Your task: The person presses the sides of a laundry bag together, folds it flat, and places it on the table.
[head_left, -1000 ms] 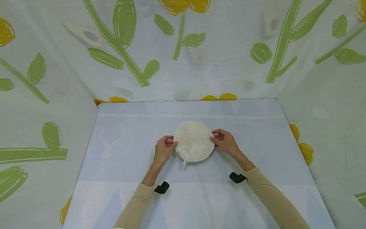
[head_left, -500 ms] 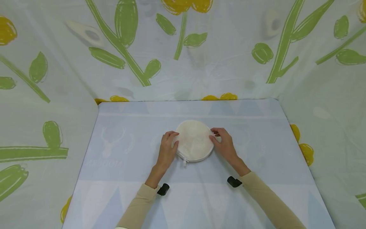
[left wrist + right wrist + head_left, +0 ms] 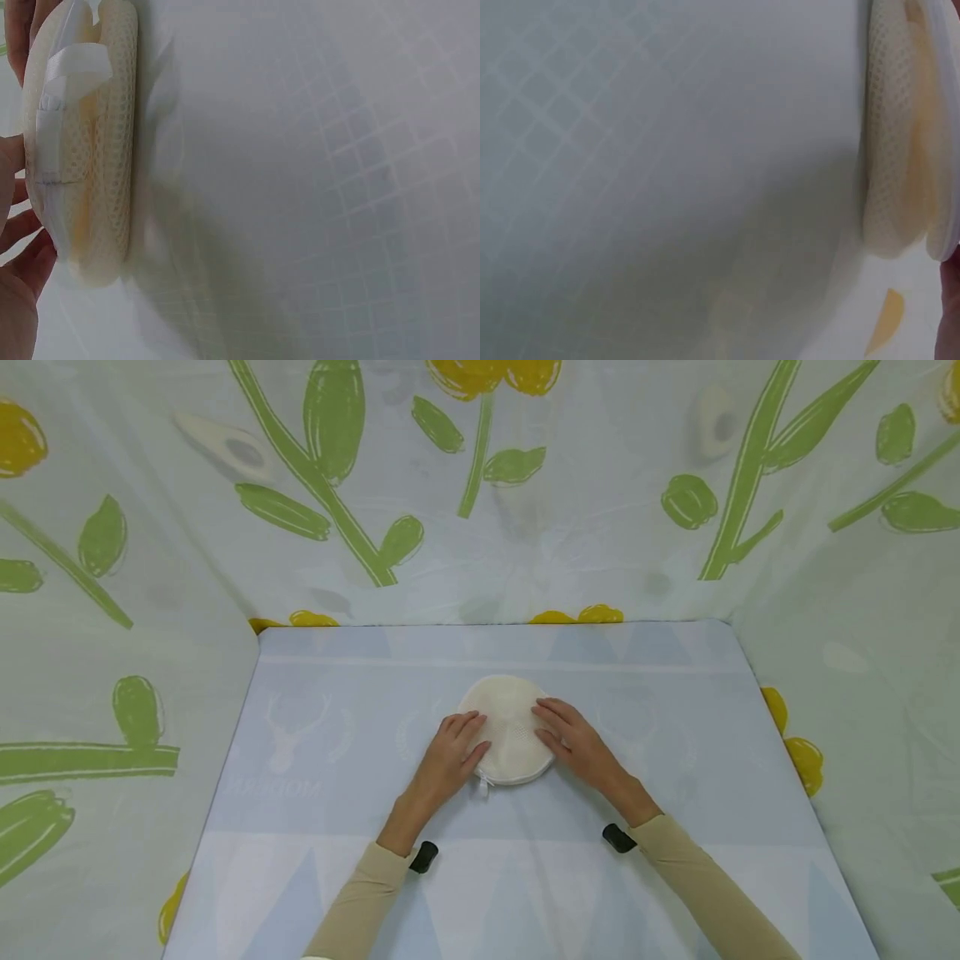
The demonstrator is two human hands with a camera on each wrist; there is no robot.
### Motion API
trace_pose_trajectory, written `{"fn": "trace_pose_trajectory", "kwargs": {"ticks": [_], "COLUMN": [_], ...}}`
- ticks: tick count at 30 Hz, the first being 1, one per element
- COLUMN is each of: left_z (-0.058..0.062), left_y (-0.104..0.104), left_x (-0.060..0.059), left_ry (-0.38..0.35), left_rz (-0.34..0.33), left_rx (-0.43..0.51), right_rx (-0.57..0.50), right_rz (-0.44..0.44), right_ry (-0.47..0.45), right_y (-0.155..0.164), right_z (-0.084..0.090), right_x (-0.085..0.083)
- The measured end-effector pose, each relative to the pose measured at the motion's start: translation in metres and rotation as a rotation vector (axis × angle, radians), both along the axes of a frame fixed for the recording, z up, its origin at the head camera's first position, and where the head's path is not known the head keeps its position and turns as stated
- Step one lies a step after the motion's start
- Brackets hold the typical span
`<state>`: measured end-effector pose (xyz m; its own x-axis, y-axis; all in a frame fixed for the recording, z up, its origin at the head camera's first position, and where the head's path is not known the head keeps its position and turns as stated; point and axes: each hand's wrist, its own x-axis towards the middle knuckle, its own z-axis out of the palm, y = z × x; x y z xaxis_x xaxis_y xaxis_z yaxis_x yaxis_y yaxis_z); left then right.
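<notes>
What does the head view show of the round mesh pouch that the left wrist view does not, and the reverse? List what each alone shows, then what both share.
Only the head view shows both hands, the left hand and right hand, lying with straight fingers on top of the round mesh pouch, plus the whole table and the flowered cloth behind it. Only the left wrist view shows the pouch's rim edge-on: its mesh weave, two padded layers and the white zip tape. Both show the pouch resting on the table, its white zip pull and the left hand on it.
</notes>
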<state>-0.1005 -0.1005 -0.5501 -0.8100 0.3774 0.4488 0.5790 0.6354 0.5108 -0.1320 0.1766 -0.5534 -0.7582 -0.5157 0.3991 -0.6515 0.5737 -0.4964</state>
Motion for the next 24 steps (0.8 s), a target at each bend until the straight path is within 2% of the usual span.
{"fn": "trace_pose_trajectory", "kwargs": {"ticks": [5, 10, 16, 24], "left_z": [-0.0035, -0.0054, -0.0076, -0.0083], "left_y": [0.0006, 0.0017, 0.0020, 0.0036], "left_x": [0.0004, 0.0001, -0.0015, -0.0037], "left_ry": [0.010, 0.050, 0.050, 0.012], "left_rz": [0.013, 0.044, 0.051, 0.039], "left_rx": [-0.090, -0.128, -0.123, -0.106], "right_rx": [0.128, 0.180, 0.238, 0.233], "right_rz": [0.032, 0.030, 0.033, 0.042], "right_ry": [-0.068, -0.079, -0.102, -0.086], "right_y": [-0.0005, -0.0017, -0.0025, -0.0020], "right_z": [-0.0011, -0.0015, -0.0032, -0.0052], "right_x": [0.0023, 0.0026, 0.0008, -0.0001]}}
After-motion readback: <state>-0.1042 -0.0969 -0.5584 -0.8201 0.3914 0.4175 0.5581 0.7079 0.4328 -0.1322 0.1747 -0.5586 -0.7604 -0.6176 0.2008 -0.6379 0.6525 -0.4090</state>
